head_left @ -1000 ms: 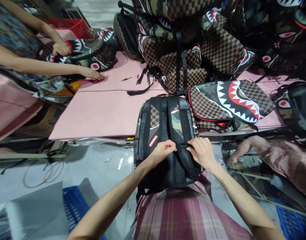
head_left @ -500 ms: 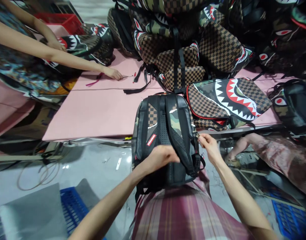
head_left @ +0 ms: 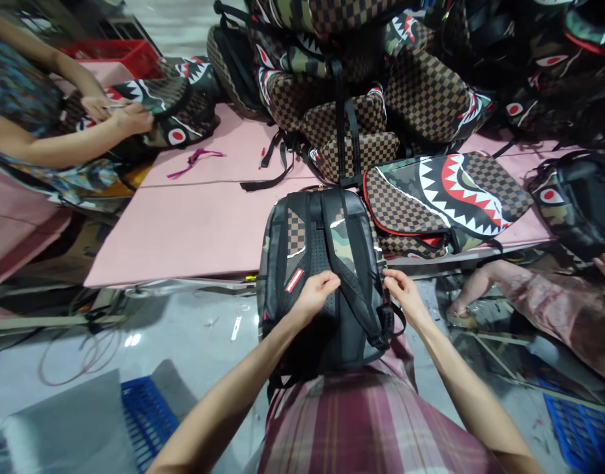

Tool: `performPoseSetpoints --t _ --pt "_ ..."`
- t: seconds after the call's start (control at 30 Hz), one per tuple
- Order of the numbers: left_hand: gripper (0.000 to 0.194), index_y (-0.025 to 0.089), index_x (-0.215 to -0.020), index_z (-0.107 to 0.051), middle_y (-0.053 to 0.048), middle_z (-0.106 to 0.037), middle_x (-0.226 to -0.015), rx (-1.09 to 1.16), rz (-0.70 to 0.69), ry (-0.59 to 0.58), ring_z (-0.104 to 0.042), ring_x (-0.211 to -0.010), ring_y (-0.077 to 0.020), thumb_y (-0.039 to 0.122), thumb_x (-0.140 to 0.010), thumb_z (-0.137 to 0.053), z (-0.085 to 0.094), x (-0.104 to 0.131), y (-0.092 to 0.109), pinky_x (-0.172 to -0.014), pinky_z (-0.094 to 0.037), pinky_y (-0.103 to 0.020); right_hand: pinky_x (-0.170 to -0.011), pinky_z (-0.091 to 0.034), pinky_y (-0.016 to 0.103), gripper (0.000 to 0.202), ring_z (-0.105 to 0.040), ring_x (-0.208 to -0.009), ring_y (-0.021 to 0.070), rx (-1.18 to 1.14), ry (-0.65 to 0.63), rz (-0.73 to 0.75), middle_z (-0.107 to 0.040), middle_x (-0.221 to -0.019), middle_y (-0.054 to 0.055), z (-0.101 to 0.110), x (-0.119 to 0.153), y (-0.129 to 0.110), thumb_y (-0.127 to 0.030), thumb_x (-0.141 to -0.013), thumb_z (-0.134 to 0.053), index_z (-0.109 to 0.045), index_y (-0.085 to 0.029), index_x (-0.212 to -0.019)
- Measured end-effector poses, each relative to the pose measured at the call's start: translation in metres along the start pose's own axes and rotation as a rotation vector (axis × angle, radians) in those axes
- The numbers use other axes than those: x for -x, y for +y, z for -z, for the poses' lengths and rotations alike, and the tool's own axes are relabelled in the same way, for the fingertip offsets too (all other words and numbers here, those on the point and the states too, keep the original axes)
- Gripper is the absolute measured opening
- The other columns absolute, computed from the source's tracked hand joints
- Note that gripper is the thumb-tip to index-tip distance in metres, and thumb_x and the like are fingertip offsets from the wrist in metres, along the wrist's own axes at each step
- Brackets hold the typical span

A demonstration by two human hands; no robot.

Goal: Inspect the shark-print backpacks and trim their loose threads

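A black backpack [head_left: 326,336] with checkered and camouflage strap panels leans against the table edge in front of my lap, its back panel and shoulder straps facing me. My left hand [head_left: 318,293] is over the right shoulder strap [head_left: 354,289], thumb and fingers pressed together; whatever is between them is too small to make out. At the bag's right side, my right hand [head_left: 405,296] pinches close to the side seam, just above a buckle and webbing loop [head_left: 388,322]. What its fingertips grip is hidden.
Another shark-mouth backpack [head_left: 405,204] lies just right on the pink table [head_left: 184,230]. More bags [head_left: 425,92] are piled behind. A co-worker's hands [head_left: 119,115] work on a bag at left. A purple ribbon [head_left: 196,161] lies on the table; blue crates [head_left: 147,418] stand on the floor.
My left hand has shifted slightly left and its fingers have closed into a pinch. My right hand stays by the bag's side. The co-worker's outstretched arm has drawn back to their bag.
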State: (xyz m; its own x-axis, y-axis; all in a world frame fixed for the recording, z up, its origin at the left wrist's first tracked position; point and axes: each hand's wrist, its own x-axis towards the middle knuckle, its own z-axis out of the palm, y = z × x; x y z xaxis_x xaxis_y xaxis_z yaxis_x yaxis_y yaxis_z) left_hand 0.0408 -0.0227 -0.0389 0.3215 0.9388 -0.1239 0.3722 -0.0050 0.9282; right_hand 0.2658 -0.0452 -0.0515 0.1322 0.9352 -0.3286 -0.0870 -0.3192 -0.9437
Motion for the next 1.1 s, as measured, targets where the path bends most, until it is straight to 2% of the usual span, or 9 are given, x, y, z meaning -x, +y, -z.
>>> performPoseSetpoints --t 0.13,0.27,0.37,0.57,0.63,0.73,0.8,0.9,1.1 --pt "0.049 0.016 -0.046 -0.049 -0.001 -0.053 -0.055 0.101 0.094 -0.217 -0.052 -0.059 -0.0127 0.046 -0.085 -0.039 0.008 0.011 0.001 -0.064 -0.043 -0.026 -0.053 -0.035 0.024 0.037 -0.046 -0.055 0.0109 -0.035 0.014 -0.025 -0.057 -0.063 -0.003 -0.001 -0.001 0.000 -0.042 -0.061 -0.070 -0.064 -0.018 -0.088" --pt "0.024 0.016 -0.079 -0.057 -0.002 -0.059 -0.073 0.092 0.212 0.093 -0.059 -0.066 -0.0142 0.040 -0.075 -0.056 -0.007 -0.001 -0.008 -0.059 -0.048 -0.025 -0.062 -0.040 0.026 0.032 -0.052 -0.064 0.0131 0.070 -0.026 -0.015 -0.062 -0.070 0.000 -0.015 -0.004 0.003 -0.038 -0.057 -0.073 -0.066 -0.017 -0.081" --pt "0.031 0.016 -0.103 -0.047 -0.003 -0.059 -0.084 0.263 0.294 0.161 -0.062 -0.068 -0.0139 0.032 -0.076 -0.055 -0.023 -0.005 -0.010 -0.056 -0.051 -0.026 -0.065 -0.040 0.028 0.030 -0.054 -0.066 0.0147 0.260 -0.100 0.011 -0.064 -0.072 0.001 -0.026 -0.008 0.007 -0.040 -0.063 -0.070 -0.067 -0.018 -0.083" --pt "0.010 0.021 -0.088 -0.060 -0.003 -0.065 -0.089 -0.273 -0.227 0.050 -0.059 -0.089 -0.0185 0.018 -0.081 -0.053 -0.017 0.053 0.003 -0.081 -0.047 -0.037 -0.066 -0.039 0.028 0.021 -0.053 -0.066 0.0152 0.485 -0.089 0.144 -0.060 -0.069 -0.001 -0.033 -0.020 0.020 -0.037 -0.064 -0.068 -0.059 -0.020 -0.074" --pt "0.014 0.023 -0.091 -0.062 -0.004 -0.065 -0.097 -0.405 -0.291 0.212 -0.055 -0.098 -0.0208 0.017 -0.081 -0.055 0.001 0.075 -0.001 -0.088 -0.043 -0.041 -0.066 -0.039 0.028 0.022 -0.053 -0.066 0.0151 0.461 -0.078 0.148 -0.059 -0.070 -0.001 -0.032 -0.022 0.023 -0.038 -0.064 -0.067 -0.057 -0.020 -0.073" --pt "0.029 0.020 -0.105 -0.060 -0.008 -0.061 -0.109 -0.274 -0.056 0.562 -0.052 -0.104 -0.0235 0.021 -0.076 -0.061 0.031 0.090 -0.012 -0.092 -0.040 -0.043 -0.066 -0.038 0.027 0.026 -0.052 -0.067 0.0154 0.416 -0.100 0.130 -0.058 -0.070 0.000 -0.031 -0.023 0.022 -0.040 -0.064 -0.067 -0.056 -0.018 -0.072" --pt "0.033 0.017 -0.104 -0.061 -0.008 -0.064 -0.103 0.057 0.174 0.470 -0.056 -0.096 -0.0235 0.028 -0.073 -0.063 0.046 0.088 -0.016 -0.086 -0.044 -0.039 -0.066 -0.038 0.027 0.028 -0.052 -0.068 0.0155 0.394 -0.099 0.113 -0.058 -0.069 0.000 -0.033 -0.022 0.019 -0.042 -0.063 -0.067 -0.054 -0.018 -0.071" --pt "0.031 0.012 -0.091 -0.065 -0.007 -0.068 -0.083 0.596 0.382 0.122 -0.062 -0.076 -0.0194 0.036 -0.072 -0.063 0.054 0.081 -0.011 -0.073 -0.048 -0.031 -0.066 -0.038 0.027 0.031 -0.052 -0.068 0.0157 0.386 -0.086 0.094 -0.057 -0.069 0.001 -0.035 -0.019 0.014 -0.043 -0.060 -0.068 -0.054 -0.017 -0.069" --pt "0.040 0.012 -0.105 -0.064 -0.011 -0.066 -0.105 0.972 0.361 -0.124 -0.059 -0.101 -0.0228 0.017 -0.065 -0.068 0.057 0.076 0.005 -0.089 -0.042 -0.028 -0.064 -0.038 0.026 0.031 -0.050 -0.065 0.0148 0.409 -0.084 0.106 -0.055 -0.067 0.000 -0.035 -0.019 0.011 -0.044 -0.061 -0.066 -0.052 -0.017 -0.066"
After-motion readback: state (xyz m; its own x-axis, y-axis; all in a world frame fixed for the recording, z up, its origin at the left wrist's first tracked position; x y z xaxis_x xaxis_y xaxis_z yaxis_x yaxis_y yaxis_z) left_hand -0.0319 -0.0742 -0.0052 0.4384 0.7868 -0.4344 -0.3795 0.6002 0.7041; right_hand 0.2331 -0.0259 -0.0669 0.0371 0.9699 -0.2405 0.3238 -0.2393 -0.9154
